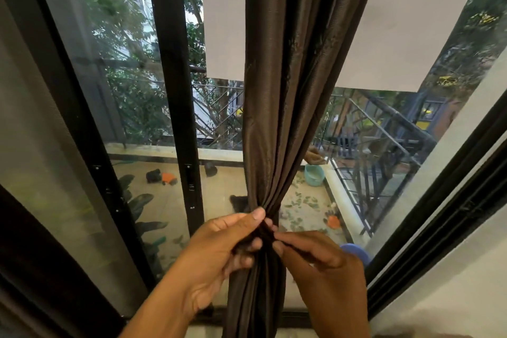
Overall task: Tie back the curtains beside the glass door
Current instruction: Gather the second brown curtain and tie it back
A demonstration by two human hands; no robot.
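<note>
Brown curtain (282, 107) bunched, left hand (219, 252) and right hand (326, 266) pinching its gathered waist

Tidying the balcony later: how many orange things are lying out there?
2. One orange thing lies left of the curtain, near the door frame; another lies right, by the railing. The curtain may hide more.

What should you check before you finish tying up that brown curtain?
1. Curtain gathered into one bunch at the pinch: ok.
2. Left hand holds the bunch: ok.
3. Right hand pinches the fabric at the waist: ok.
4. A tie or band around the bunch: cannot tell, the fingers hide it.
5. Curtain hangs free of the door frame: ok.
</note>
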